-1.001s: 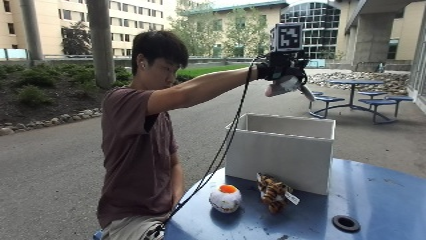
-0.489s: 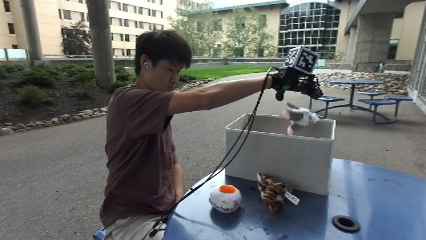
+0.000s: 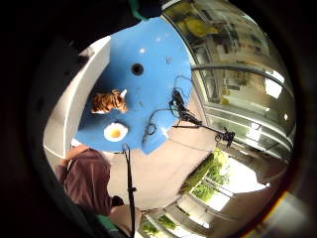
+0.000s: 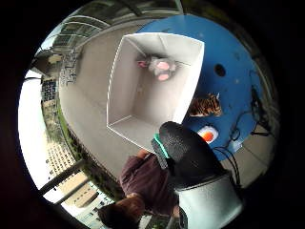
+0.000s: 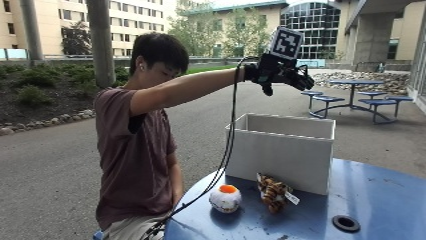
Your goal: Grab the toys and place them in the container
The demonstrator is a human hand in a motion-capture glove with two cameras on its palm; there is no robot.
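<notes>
While a grey and pink plush toy (image 4: 159,67) lies on the bottom of the white container (image 5: 283,150), close to one of its short walls, two more toys wait outside on the blue counter (image 5: 373,200). A tiger-striped plush (image 5: 273,191) with a small tag lies right against the container's front wall, and a white ball-shaped toy with an orange spot (image 5: 225,198) sits just beside it, nearer the counter's edge and the person. Of the hands, only the gloved right hand (image 5: 283,75) is at work: it hangs high in the air above the container, arm stretched out straight from the shoulder, fingers spread and relaxed with nothing between them. From the thumb-side palm view the black thumb (image 4: 183,148) points out over the container's near rim, and the box's open inside lies directly below. The person stands at the counter's rim in a maroon shirt (image 5: 133,160), head turned down toward the box. A round hole (image 5: 345,223) marks the counter's middle, and a black cable (image 5: 229,145) hangs from the raised arm down past the counter's edge.
</notes>
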